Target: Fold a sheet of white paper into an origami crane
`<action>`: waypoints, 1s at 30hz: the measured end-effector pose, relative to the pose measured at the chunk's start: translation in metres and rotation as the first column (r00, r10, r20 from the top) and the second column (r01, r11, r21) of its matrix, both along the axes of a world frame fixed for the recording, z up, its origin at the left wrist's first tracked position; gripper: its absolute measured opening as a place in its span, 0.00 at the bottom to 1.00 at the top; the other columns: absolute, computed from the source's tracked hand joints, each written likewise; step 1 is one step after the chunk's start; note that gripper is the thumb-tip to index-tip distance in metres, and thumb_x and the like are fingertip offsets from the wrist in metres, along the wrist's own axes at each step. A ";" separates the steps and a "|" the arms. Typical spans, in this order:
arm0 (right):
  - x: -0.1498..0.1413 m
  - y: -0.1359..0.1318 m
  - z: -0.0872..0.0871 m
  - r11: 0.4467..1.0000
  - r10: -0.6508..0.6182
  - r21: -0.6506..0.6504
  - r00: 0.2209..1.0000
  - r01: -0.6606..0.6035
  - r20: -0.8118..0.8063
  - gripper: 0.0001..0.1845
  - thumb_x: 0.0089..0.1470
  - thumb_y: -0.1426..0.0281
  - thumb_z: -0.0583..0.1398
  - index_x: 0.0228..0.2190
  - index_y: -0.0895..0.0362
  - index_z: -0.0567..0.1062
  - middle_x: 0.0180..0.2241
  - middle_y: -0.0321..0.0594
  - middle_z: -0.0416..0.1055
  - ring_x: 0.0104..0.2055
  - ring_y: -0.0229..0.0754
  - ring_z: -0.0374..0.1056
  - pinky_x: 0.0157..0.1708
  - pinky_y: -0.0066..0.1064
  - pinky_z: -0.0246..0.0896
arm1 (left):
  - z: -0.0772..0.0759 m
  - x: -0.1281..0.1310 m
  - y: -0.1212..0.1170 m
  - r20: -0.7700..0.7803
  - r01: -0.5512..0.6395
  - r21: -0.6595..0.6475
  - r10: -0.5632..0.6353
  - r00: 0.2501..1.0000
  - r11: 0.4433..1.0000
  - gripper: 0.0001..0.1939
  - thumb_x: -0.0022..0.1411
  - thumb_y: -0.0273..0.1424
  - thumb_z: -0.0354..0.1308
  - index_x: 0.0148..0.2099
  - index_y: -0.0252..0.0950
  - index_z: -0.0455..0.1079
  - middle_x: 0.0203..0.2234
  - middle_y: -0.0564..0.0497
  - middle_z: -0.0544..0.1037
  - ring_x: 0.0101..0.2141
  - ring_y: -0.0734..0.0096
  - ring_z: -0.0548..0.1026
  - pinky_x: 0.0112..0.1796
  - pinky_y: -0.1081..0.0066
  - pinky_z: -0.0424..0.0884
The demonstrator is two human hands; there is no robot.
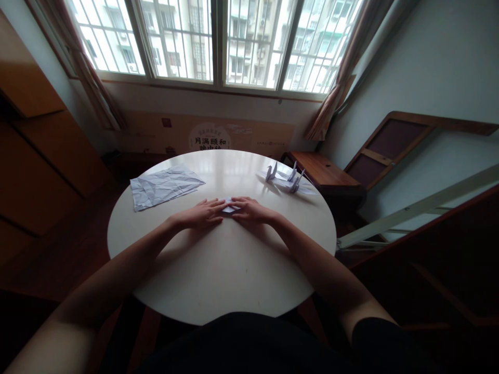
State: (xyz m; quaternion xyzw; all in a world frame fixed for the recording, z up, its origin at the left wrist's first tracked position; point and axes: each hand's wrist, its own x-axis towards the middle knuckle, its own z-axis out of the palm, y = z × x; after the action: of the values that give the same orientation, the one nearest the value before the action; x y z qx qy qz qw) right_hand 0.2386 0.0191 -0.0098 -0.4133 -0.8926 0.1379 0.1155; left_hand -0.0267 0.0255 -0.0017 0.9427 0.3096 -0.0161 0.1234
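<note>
Beyond the hands, low under the window (249, 47), a tan panel (268, 127) bears dark characters reading 月满颐和 in a pale round patch; the line below is partly hidden by the table edge, and the smaller print is too blurred to read. Both bare forearms reach forward and slant inward. The left hand (200, 213) and right hand (251, 210) lie palm down, fingers outstretched, each thumb apart from its fingers, the fingertips nearly meeting over a small folded paper (231, 209). This white, sharp-edged piece sits between them on the table (234, 270), touched from both sides. The table is round, smooth and glossy white. Ahead and left of the grip lies a creased sheet (166, 187), crisscrossed with fold lines; ahead and right stand three pointed paper birds (295, 184), near a wooden side table (323, 169)
</note>
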 end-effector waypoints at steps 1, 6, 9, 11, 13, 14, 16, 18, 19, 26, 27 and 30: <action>0.000 0.000 0.000 1.000 0.000 -0.001 1.000 0.000 0.002 0.31 0.62 0.58 0.62 0.64 0.49 0.69 0.66 0.51 0.64 0.70 0.60 0.57 0.66 0.54 0.54 | 0.000 0.000 0.000 -0.001 -0.003 -0.001 0.003 1.000 1.000 0.33 0.78 0.44 0.43 0.78 0.43 0.39 0.74 0.42 0.46 0.72 0.52 0.45 0.67 0.48 0.44; 0.000 0.000 0.000 1.000 0.007 0.004 1.000 -0.007 -0.001 0.31 0.62 0.57 0.62 0.64 0.49 0.69 0.66 0.51 0.64 0.69 0.60 0.57 0.66 0.54 0.54 | 0.001 0.001 -0.001 0.008 -0.006 -0.006 0.006 1.000 1.000 0.33 0.78 0.44 0.43 0.78 0.42 0.41 0.74 0.42 0.46 0.72 0.50 0.45 0.67 0.48 0.44; 0.000 0.000 -0.001 1.000 0.004 0.009 1.000 -0.004 -0.003 0.31 0.62 0.57 0.62 0.64 0.49 0.69 0.66 0.52 0.64 0.69 0.60 0.57 0.65 0.55 0.54 | 0.002 0.001 -0.001 0.011 -0.005 -0.009 0.005 1.000 1.000 0.32 0.78 0.44 0.43 0.77 0.42 0.42 0.74 0.41 0.46 0.72 0.50 0.46 0.67 0.48 0.44; 0.000 0.001 -0.002 1.000 0.001 0.013 1.000 -0.001 -0.007 0.30 0.62 0.57 0.62 0.63 0.50 0.70 0.65 0.52 0.64 0.69 0.61 0.58 0.65 0.55 0.54 | 0.001 0.001 -0.001 0.009 -0.007 -0.011 0.007 1.000 1.000 0.32 0.78 0.45 0.43 0.77 0.42 0.42 0.74 0.41 0.46 0.72 0.51 0.45 0.67 0.48 0.44; 0.000 0.000 -0.002 1.000 0.002 0.017 1.000 -0.001 -0.012 0.30 0.62 0.58 0.63 0.63 0.50 0.70 0.65 0.52 0.65 0.69 0.60 0.58 0.65 0.55 0.54 | 0.001 0.001 -0.001 0.007 -0.006 -0.011 0.006 1.000 1.000 0.33 0.78 0.44 0.43 0.77 0.42 0.42 0.74 0.41 0.46 0.72 0.51 0.45 0.67 0.48 0.44; 0.000 0.000 -0.001 1.000 0.002 0.019 1.000 -0.002 -0.012 0.30 0.62 0.58 0.63 0.63 0.50 0.70 0.65 0.52 0.65 0.69 0.60 0.58 0.65 0.55 0.55 | 0.001 0.001 -0.001 0.006 -0.006 -0.010 0.006 1.000 1.000 0.33 0.78 0.44 0.43 0.78 0.42 0.42 0.74 0.41 0.46 0.72 0.51 0.46 0.67 0.47 0.44; 0.000 0.000 0.000 1.000 0.003 0.015 1.000 -0.003 -0.004 0.31 0.62 0.58 0.62 0.64 0.50 0.69 0.66 0.52 0.64 0.69 0.60 0.58 0.65 0.55 0.54 | 0.002 0.001 -0.001 0.003 -0.007 -0.007 0.007 1.000 1.000 0.33 0.78 0.43 0.44 0.78 0.42 0.41 0.74 0.41 0.46 0.72 0.52 0.46 0.67 0.47 0.44; 0.000 -0.001 0.001 1.000 0.001 0.010 1.000 -0.001 0.003 0.31 0.62 0.58 0.62 0.64 0.50 0.69 0.66 0.52 0.64 0.69 0.60 0.58 0.66 0.54 0.54 | 0.002 0.002 -0.001 0.000 -0.010 -0.007 0.010 1.000 1.000 0.33 0.78 0.43 0.44 0.78 0.42 0.41 0.74 0.41 0.47 0.72 0.52 0.46 0.67 0.47 0.44; 0.000 -0.002 0.002 1.000 -0.002 0.009 1.000 0.002 0.002 0.30 0.62 0.58 0.62 0.64 0.50 0.69 0.66 0.52 0.64 0.69 0.60 0.58 0.66 0.54 0.54 | 0.002 0.002 -0.002 -0.001 -0.011 -0.008 0.011 1.000 1.000 0.33 0.78 0.43 0.44 0.78 0.42 0.42 0.73 0.41 0.47 0.72 0.51 0.45 0.67 0.47 0.44; -0.002 -0.004 0.004 1.000 -0.011 0.000 1.000 0.011 0.011 0.31 0.62 0.57 0.62 0.64 0.50 0.69 0.66 0.52 0.63 0.69 0.60 0.57 0.66 0.54 0.53 | 0.000 0.001 -0.001 0.004 -0.007 -0.012 0.007 1.000 1.000 0.33 0.78 0.43 0.44 0.78 0.42 0.42 0.74 0.41 0.46 0.72 0.51 0.45 0.68 0.48 0.44; -0.002 -0.004 0.004 1.000 -0.013 -0.004 1.000 0.013 0.013 0.31 0.62 0.57 0.62 0.64 0.50 0.69 0.66 0.52 0.63 0.69 0.60 0.57 0.66 0.54 0.53 | 0.000 0.001 -0.001 0.009 -0.004 -0.009 0.004 1.000 1.000 0.33 0.78 0.43 0.44 0.78 0.42 0.42 0.74 0.41 0.46 0.72 0.51 0.45 0.67 0.48 0.44; -0.002 -0.005 0.005 1.000 -0.022 -0.011 1.000 0.022 0.005 0.31 0.61 0.57 0.63 0.63 0.49 0.70 0.66 0.51 0.63 0.69 0.60 0.57 0.67 0.53 0.53 | -0.001 0.000 0.000 0.015 0.003 -0.003 -0.002 1.000 1.000 0.32 0.78 0.44 0.43 0.78 0.43 0.41 0.74 0.41 0.46 0.72 0.51 0.46 0.67 0.48 0.44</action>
State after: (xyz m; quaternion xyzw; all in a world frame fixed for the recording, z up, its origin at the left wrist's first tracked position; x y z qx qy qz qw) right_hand 0.2368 0.0146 -0.0044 -0.4242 -0.8875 0.1406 0.1127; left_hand -0.0270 0.0257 -0.0025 0.9430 0.3074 -0.0094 0.1272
